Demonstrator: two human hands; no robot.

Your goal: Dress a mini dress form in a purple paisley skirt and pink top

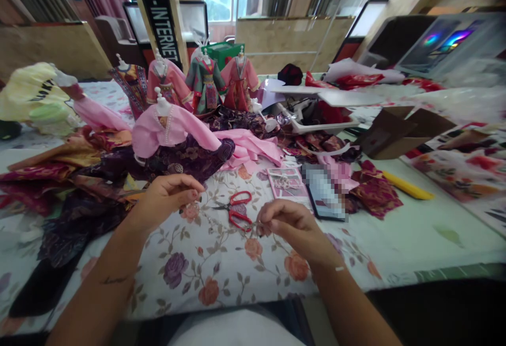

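Note:
My left hand point(169, 198) is pinched, thumb against fingers, above the floral tablecloth point(209, 269). My right hand point(290, 225) is also pinched, just right of the scissors. Between the two sags a thin, pale beaded strand point(215, 225), faint against the printed flowers; its ends vanish in my fingertips. Small red-handled scissors point(240, 211) lie on the cloth, blades pointing left. Behind my left hand stands a small dress form point(164, 106) wearing a pink jacket point(177, 130) with a pearl-like trim and a dark purple patterned skirt point(185, 159).
Several dressed forms point(205, 80) stand farther back. Patterned fabric point(71, 177) is heaped at left. A phone point(324, 193) lies on a pink printed card point(286, 183) at right. Beyond are a maroon cloth piece point(375, 190), a yellow tool point(407, 185) and an open cardboard box point(399, 132).

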